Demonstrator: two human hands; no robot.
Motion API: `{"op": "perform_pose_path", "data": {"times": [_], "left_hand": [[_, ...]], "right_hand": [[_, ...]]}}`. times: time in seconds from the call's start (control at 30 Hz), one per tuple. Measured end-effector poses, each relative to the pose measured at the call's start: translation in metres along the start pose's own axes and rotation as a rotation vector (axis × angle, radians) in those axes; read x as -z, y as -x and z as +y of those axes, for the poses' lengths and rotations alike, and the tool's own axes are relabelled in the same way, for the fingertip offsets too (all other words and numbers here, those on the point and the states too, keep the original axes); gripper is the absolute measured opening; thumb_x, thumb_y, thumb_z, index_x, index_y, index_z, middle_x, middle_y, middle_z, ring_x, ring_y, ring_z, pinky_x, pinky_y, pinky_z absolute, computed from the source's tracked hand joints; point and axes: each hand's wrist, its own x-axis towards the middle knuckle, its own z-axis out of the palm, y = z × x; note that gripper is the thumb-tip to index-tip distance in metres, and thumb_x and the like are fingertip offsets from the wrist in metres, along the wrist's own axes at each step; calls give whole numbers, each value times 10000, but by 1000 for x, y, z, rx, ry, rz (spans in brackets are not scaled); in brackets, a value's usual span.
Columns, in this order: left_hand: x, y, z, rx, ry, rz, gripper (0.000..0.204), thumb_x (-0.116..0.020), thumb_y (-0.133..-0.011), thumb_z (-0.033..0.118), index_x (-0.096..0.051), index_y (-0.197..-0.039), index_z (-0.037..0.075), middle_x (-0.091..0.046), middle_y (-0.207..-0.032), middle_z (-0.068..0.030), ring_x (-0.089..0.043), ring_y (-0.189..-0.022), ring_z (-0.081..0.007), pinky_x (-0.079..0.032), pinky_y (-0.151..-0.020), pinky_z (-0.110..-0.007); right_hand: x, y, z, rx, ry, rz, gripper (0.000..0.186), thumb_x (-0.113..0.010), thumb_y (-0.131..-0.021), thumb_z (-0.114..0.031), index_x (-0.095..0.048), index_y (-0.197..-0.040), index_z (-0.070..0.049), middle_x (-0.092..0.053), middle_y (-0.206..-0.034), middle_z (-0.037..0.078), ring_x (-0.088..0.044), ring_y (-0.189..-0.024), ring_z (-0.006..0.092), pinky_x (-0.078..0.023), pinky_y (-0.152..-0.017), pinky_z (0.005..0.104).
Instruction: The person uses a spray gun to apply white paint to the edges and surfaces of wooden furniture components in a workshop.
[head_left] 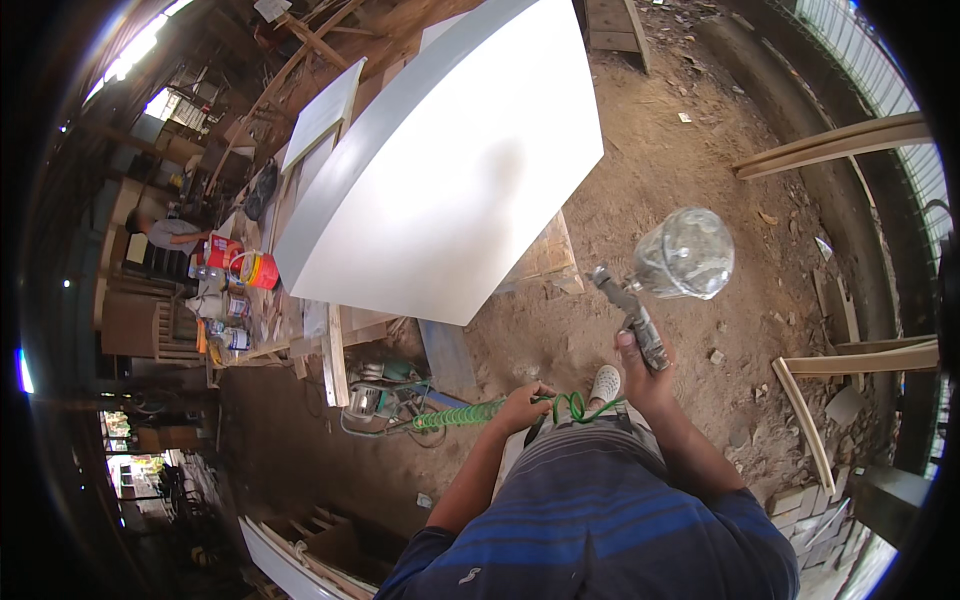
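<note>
My right hand (647, 370) is wrapped round the handle of a metal spray gun (632, 312), raised at the right of my body. A clear, whitish-smeared cup (685, 255) sits on the gun, tilted out to the right. At my waist my left hand (525, 405) closes round the coiled green air hose (455, 414), which runs on across my front toward the gun. Ahead lies a large white panel (450, 170), glossy, with a soft shadow on its face; the gun is apart from its right edge.
Paint buckets (260, 270) and bottles (237, 308) crowd a workbench left of the panel. A person (175, 232) is farther left. Power tools (365, 402) lie low near the hose. Curved wooden pieces (805, 425) stand at the right, over a dirt floor (680, 150) with scraps.
</note>
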Motion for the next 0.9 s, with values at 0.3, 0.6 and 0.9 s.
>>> {"op": "perform_pose_path", "data": {"times": [0.3,0.6,0.9], "left_hand": [[-2,-10,-32,-38,5,10,314,-691,-931,181,-679,-1199,17,-735,-968,-76,-701,-864,-144,-540,-734,-308],[-3,-8,-27,-65,-17,12,311,-689,-921,167,-685,-1196,21,-736,-960,-65,-699,-841,-129,-543,-694,-297],[-1,-7,-17,-49,-59,-6,325,-685,-915,165,-684,-1200,9,-737,-978,-75,-705,-859,-136,-558,-722,-309]], "right_hand": [[0,13,-2,22,49,-212,480,-626,-1062,-166,-526,-1496,14,-665,-1022,36,-576,-868,84,-501,-774,265],[3,17,5,-16,84,-264,463,-631,-1052,-138,-542,-1475,27,-712,-1197,114,-612,-991,110,-518,-876,312],[13,15,20,-124,131,-15,477,-629,-1053,-127,-524,-1499,4,-664,-1059,40,-540,-883,68,-495,-784,243]]}}
